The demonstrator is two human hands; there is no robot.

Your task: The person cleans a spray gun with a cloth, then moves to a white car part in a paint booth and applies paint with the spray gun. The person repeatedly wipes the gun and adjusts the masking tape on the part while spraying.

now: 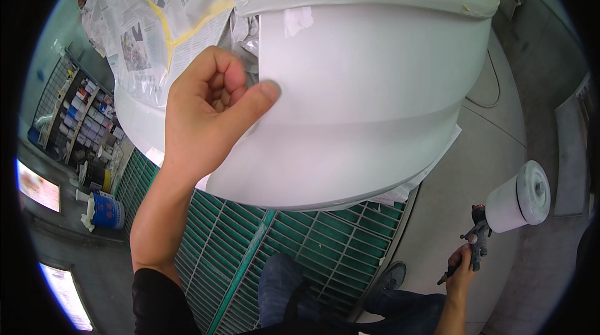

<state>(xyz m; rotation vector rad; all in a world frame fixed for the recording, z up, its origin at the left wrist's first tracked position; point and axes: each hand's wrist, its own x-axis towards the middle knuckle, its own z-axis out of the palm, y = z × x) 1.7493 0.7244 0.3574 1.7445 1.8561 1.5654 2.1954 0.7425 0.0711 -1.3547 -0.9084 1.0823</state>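
Note:
My left hand is over the edge of a white, curved car body panel. Its fingers are curled in and nothing shows in them; the thumb stretches out, its tip over or against the panel's left edge. At the lower right my right hand grips the handle of a spray gun. A white paint cup with a round lid sits on the gun. The gun is tilted and well apart from the panel.
Newspaper and plastic masking wraps the parts beside the panel, with yellow tape on it. Green grating lies underfoot. A shelf of cans and a blue bucket stand left. A hose lies on the right floor.

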